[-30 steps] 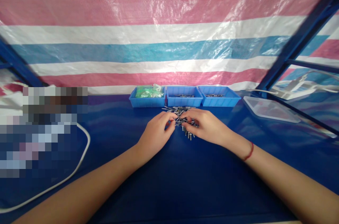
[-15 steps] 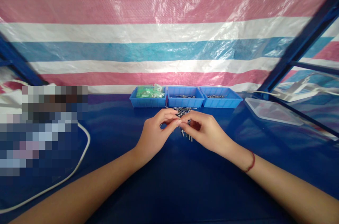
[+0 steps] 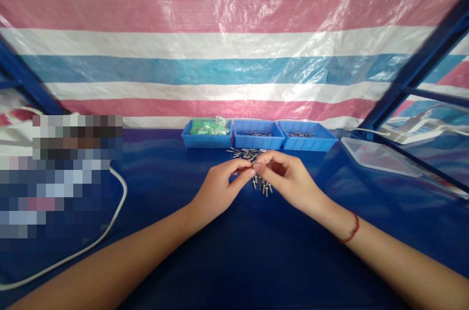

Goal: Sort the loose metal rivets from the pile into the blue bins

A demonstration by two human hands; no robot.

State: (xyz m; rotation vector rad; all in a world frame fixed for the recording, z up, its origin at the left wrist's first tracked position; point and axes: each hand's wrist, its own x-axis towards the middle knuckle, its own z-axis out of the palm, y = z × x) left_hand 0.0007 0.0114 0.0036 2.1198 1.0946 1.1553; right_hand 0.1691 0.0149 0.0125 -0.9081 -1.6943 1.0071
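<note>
Left hand (image 3: 220, 185) and right hand (image 3: 291, 178) closer in than a second ago — fingertips now meet over the metal pins (image 3: 249, 155).
Thumbs and fingers curled tip to tip; whether either hand grips a pin, cannot tell — too small, partly hidden. Pins heaped on the table (image 3: 234, 251), just in front of the blue bins (image 3: 258, 143). Best handled, I judge, by light fingertip pinch, one at a time. Near pins: long axes fan toward the person. Far ones lie closer to crosswise.
</note>
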